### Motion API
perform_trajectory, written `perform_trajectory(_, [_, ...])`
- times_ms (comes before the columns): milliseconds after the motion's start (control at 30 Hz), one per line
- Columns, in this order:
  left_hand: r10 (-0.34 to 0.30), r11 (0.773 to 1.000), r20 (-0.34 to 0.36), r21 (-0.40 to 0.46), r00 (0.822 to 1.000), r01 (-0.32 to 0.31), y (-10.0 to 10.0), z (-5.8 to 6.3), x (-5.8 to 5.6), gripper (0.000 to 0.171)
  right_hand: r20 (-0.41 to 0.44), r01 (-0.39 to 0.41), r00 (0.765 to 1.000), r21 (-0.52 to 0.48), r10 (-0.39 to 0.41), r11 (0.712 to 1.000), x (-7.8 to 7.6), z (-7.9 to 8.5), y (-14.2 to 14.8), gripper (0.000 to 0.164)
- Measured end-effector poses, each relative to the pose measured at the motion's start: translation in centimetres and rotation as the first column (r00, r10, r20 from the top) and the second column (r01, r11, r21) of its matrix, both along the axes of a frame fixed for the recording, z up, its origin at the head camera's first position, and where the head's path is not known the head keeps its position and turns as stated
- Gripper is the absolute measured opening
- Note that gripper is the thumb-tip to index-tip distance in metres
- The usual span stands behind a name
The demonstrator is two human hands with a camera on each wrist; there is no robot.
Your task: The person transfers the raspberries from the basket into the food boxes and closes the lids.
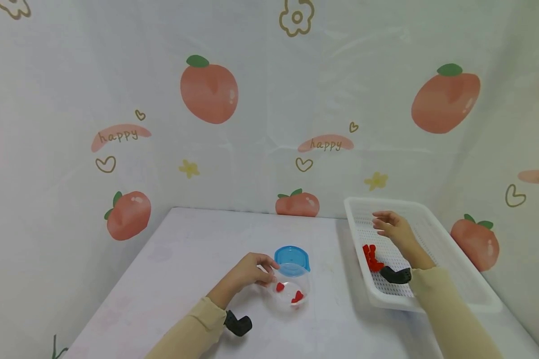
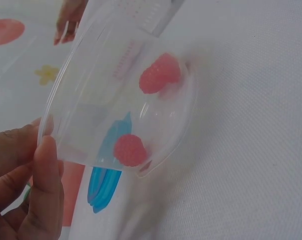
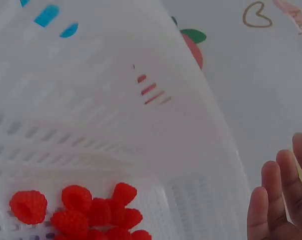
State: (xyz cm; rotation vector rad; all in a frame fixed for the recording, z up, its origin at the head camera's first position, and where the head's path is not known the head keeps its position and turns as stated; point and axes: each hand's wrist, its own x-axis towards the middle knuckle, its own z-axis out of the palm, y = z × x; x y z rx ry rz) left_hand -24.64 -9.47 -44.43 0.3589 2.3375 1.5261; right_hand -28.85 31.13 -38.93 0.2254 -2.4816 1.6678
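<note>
My left hand [image 1: 250, 271] pinches the rim of a clear plastic bowl [image 2: 70, 100] between thumb and fingers. Inside the bowl lie a few red raspberries [image 2: 129, 150], apart from one another at its bottom. Just behind the bowl is a blue plastic lid [image 1: 292, 255], partly seen through the clear wall. Over the white perforated basket [image 1: 464, 254] hovers my right hand [image 1: 397, 234], fingers loosely bent and holding nothing. A pile of raspberries [image 3: 73, 220] lies on the basket's floor along its left side, below and nearer than that hand.
The basket stands at the right of the white table [image 1: 175, 249], its walls rising around the raspberries. A printed curtain [image 1: 251, 164] hangs behind the table's back edge. Black wrist mounts [image 1: 239, 324] stick out from both wrists.
</note>
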Motion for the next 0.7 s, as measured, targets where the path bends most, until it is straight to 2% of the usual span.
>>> perform_trajectory(133, [0.002, 1.0, 0.003, 0.003, 1.0, -0.002, 0.0, 0.1, 0.1, 0.024, 0.025, 0.008, 1.0, 0.021, -0.009, 1.0, -0.4, -0.6, 0.8, 0.046])
perform_trajectory(400, [0.005, 1.0, 0.001, -0.002, 1.0, -0.005, 0.0, 0.1, 0.1, 0.024, 0.116, 0.0, 0.993, 0.165, -0.019, 0.986, -0.6, -1.2, 1.8, 0.049])
perform_trajectory(567, [0.011, 1.0, 0.003, -0.008, 1.0, -0.011, 0.0, 0.2, 0.2, 0.024, 0.164, -0.085, 0.985, 0.149, 0.06, 0.985, -0.8, -2.0, 3.0, 0.047])
perform_trajectory(700, [0.01, 1.0, 0.007, -0.002, 1.0, -0.01, 0.0, 0.2, 0.2, 0.024, 0.253, -0.133, 0.964, 0.183, 0.084, 0.974, -0.9, -2.3, 3.5, 0.046])
